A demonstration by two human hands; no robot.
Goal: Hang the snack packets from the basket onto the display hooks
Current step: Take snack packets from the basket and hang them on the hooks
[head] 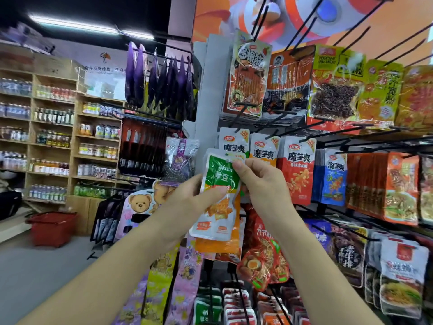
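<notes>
- The snack packet (219, 181), green at the top and white and orange below, is held in the air in front of the left edge of the display rack (206, 90), at its middle row.
- Its long axis stands nearly upright, with the top edge leaning a little to the right, towards the hooks.
- The right hand (262, 184) pinches the top edge of the packet between thumb and fingertips.
- The left hand (187, 198) holds the middle of the packet, with the thumb pressed on the front.
- The right hand is nearer to the rack, so in my judgement it will guide the top edge onto a hook.
- The hanging hole of the packet is not clear to see.
- Just behind and above the packet hang the white and orange packets (232, 143) on a black hook (237, 131), which points out towards the person.
- I cannot tell which hook is meant. The top of the packet must rise and go over a hook tip.
- The red basket (52, 227) stands on the floor, well apart to the left.
</notes>
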